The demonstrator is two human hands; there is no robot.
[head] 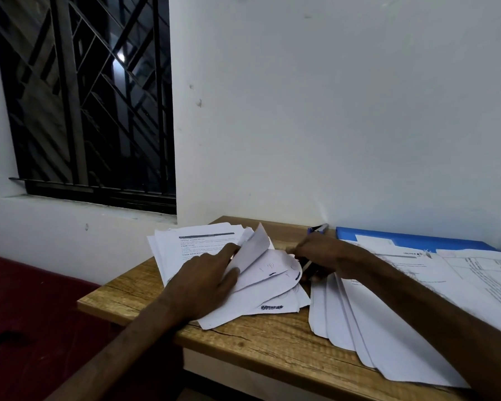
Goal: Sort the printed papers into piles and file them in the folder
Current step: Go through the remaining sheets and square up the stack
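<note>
A loose pile of printed papers lies at the table's left end. My left hand rests on it, and its index finger and thumb pinch a few lifted, curled sheets. My right hand reaches left to the edge of those sheets and holds a dark pen-like thing under its palm. A fanned pile of blank-side sheets lies under my right forearm. The blue folder lies against the wall at the back right, partly covered by printed pages.
The wooden table stands in a corner against a white wall. A pen lies by the wall behind my right hand. A barred window is at the left, and a dark red surface lies below the table's left edge.
</note>
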